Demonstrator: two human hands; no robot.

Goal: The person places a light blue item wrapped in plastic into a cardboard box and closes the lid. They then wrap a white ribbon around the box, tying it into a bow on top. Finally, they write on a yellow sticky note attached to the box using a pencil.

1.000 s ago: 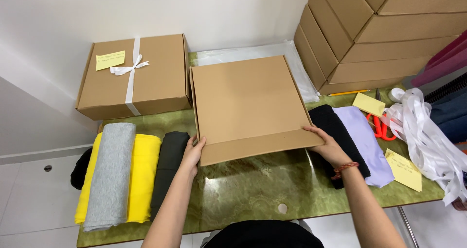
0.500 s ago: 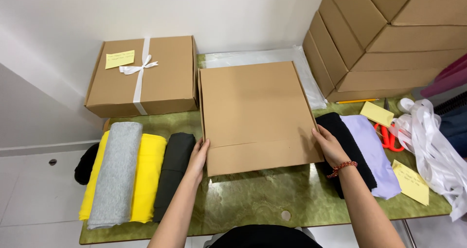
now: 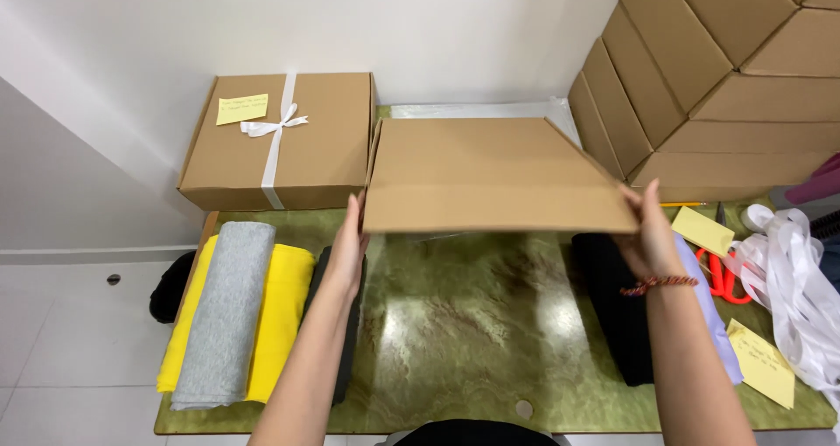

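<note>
Two hands gripped one flat cardboard box (image 3: 490, 170), lifted at its near edge above the green marbled worktop (image 3: 472, 324). Far left lay grey (image 3: 226, 310), yellow (image 3: 280, 315) and dark folded garments (image 3: 348, 324); behind them sat a ribbon-tied box (image 3: 280, 144). Left hand (image 3: 350, 249) closed on the near left corner, right hand (image 3: 649, 236) on the near right corner. Black (image 3: 612, 306) and lilac (image 3: 713, 324) folded cloth, red scissors (image 3: 722, 275) and white ribbon (image 3: 792, 275) lay at right.

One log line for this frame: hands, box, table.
left hand: grips box lid's left edge | right hand: grips its right edge | box lid: lifted, tilted | folded clothes: on table | ribboned box: shut
</note>
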